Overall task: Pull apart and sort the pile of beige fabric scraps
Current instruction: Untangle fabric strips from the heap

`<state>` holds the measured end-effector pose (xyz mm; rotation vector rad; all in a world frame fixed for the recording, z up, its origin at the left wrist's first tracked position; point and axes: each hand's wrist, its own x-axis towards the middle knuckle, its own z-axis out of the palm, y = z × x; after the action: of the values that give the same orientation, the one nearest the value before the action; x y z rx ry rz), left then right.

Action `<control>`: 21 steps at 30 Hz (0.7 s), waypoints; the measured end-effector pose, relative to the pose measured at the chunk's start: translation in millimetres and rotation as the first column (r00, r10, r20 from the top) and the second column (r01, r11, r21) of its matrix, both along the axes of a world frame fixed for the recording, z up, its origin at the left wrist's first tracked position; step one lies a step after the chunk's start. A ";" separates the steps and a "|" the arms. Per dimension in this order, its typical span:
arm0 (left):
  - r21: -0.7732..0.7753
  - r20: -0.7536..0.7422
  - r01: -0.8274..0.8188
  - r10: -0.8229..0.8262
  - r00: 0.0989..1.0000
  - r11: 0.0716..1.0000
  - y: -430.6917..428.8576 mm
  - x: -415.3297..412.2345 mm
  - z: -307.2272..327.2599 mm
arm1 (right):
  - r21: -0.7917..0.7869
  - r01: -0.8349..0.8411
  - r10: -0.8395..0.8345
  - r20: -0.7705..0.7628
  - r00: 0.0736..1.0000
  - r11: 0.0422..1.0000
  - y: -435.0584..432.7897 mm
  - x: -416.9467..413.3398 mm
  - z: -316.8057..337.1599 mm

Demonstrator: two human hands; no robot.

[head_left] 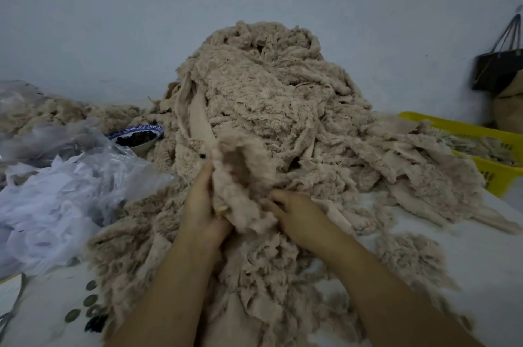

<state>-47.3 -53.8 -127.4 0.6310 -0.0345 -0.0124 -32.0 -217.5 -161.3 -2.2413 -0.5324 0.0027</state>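
Barely started, to judge by the bulk: a tall heap of beige fleecy fabric scraps [271, 97], piled against the pale wall at the middle of the white bench [481, 256], tangled and unsorted, spilling forward to the near edge. At its foot, one fluffy beige scrap [240, 193], half lifted out of the tangle. Gripped along its left edge by the left hand [202, 205], with fingers curled round the fleece; pinched on its right side by the right hand [297, 213], with thumb on top and fingertips buried in the fabric. Probably sorted already: a few flat beige pieces in the yellow plastic basket [458, 127] at far right, perhaps also the low spread of fleece at far left behind the crumpled clear plastic bag of white scraps [65, 205]. Left to do: nearly everything.
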 end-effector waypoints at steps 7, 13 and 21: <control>-0.160 0.006 -0.103 0.106 0.994 0.982 14.7 7.1 -1.0 | 0.097 0.328 -0.335 0.074 0.939 0.940 -16.4 2.8 9.5; 0.150 0.039 -0.026 0.020 0.999 0.988 -9.3 3.7 -7.2 | 0.065 0.003 -0.018 0.228 0.973 0.998 13.5 -18.9 16.8; -0.019 0.007 -0.145 0.145 0.989 0.989 2.0 3.5 0.1 | 0.002 -0.165 0.165 0.001 0.986 0.986 9.0 -18.5 14.8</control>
<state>-43.8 -51.8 -127.3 0.6140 0.0035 0.1313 -50.5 -208.5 -146.6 -2.1886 -0.7169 0.0865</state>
